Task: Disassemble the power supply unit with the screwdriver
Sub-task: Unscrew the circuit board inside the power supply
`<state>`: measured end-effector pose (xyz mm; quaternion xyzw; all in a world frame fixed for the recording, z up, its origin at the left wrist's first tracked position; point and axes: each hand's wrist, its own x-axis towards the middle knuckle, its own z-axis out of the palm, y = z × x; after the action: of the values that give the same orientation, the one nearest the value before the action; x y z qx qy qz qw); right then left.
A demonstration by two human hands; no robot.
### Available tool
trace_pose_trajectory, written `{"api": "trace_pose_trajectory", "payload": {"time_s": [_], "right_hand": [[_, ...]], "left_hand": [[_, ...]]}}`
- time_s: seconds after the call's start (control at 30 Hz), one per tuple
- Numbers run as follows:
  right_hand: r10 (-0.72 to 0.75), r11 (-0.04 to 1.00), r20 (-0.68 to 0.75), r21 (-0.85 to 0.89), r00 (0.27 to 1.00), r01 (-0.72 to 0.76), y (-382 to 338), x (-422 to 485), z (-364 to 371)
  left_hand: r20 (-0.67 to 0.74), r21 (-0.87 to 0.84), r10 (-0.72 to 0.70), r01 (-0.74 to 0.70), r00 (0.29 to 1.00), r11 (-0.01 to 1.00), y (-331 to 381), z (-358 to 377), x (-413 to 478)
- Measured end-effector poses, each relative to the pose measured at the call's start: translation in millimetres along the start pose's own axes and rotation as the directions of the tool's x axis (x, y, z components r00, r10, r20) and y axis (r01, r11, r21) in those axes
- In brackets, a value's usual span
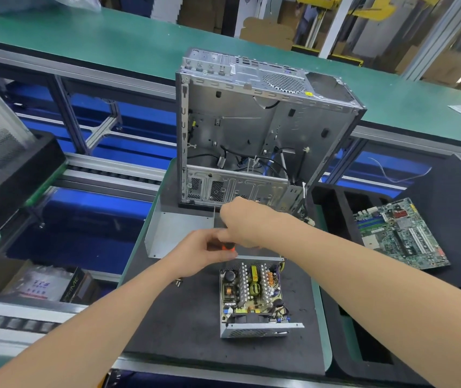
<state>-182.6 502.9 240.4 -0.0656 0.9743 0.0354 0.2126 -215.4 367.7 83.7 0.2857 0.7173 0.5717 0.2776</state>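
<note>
1. The only legible writing is "PRIME", in pale letters on the side of a dark cardboard carton (74, 287) on the lower shelf at the left. The clear plastic bag (39, 284) beside it has blue lettering too blurred to read.
2. A small yellow sticker (309, 93) sits on the top edge of the bare silver steel computer case (251, 130), which stands upright and open. Its print is too small to make out.
3. The opened grey metal power supply unit (251, 295) lies on the black foam mat (167, 317) in front of the case. Its lid is off, exposing the circuit board, coils and heat sinks.
4. The unit's far metal edge lies just below both hands. The bent grey sheet-metal cover (167, 233) rests behind it to the left.
5. The left hand (204, 253) has its fingers curled round the orange-and-black screwdriver handle (229, 247), above the unit's far edge.
6. The right hand (243, 222) is closed in a fist touching the left hand, directly over the handle. Whether its fingers clasp the handle is hidden.
7. A green motherboard (400, 233) lies flat on a black foam tray (335, 208) to the right.
</note>
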Motion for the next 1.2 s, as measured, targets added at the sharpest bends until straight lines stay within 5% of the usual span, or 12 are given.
{"api": "trace_pose_trajectory", "payload": {"time_s": [0.17,0.27,0.43,0.57,0.63,0.77,0.97,1.2], "right_hand": [[-0.389,0.898,0.086,-0.183,0.917,0.399,11.5,-0.1,1.3],[-0.448,0.866,0.030,-0.233,0.893,0.442,11.7,3.6,9.5],[-0.406,0.909,-0.040,-0.120,0.913,0.399,13.9,1.1,9.7],[0.049,0.985,-0.232,-0.151,0.971,-0.086,-1.7,3.4,16.2],[0.183,0.976,-0.160,-0.092,0.970,-0.200,-8.5,5.1,18.6],[0.104,0.995,-0.070,0.015,0.992,-0.104,-4.6,7.0,14.5],[-0.406,0.910,0.038,-0.081,0.913,0.407,12.1,1.0,8.6],[-0.318,0.948,-0.026,-0.041,0.948,0.317,11.2,-0.4,12.4]], "left_hand": [[-0.035,0.021,-0.006,0.007,0.999,1.000,-1.6,-1.3,1.5],[-0.025,0.039,0.000,0.000,1.000,0.999,-3.5,-1.7,2.2],[-0.035,0.107,-0.016,0.020,0.999,0.994,-0.9,-2.2,1.2],[-0.002,0.057,0.016,-0.016,1.000,0.998,-0.1,-1.2,0.8],[0.019,0.052,-0.010,0.009,1.000,0.999,0.0,-1.3,1.4],[0.011,0.010,-0.017,0.017,1.000,1.000,-3.4,-1.9,1.4],[0.030,0.053,-0.045,0.043,0.999,0.998,-3.8,-3.8,1.5],[-0.008,0.077,-0.012,0.012,1.000,0.997,-0.8,-2.7,0.4]]}}
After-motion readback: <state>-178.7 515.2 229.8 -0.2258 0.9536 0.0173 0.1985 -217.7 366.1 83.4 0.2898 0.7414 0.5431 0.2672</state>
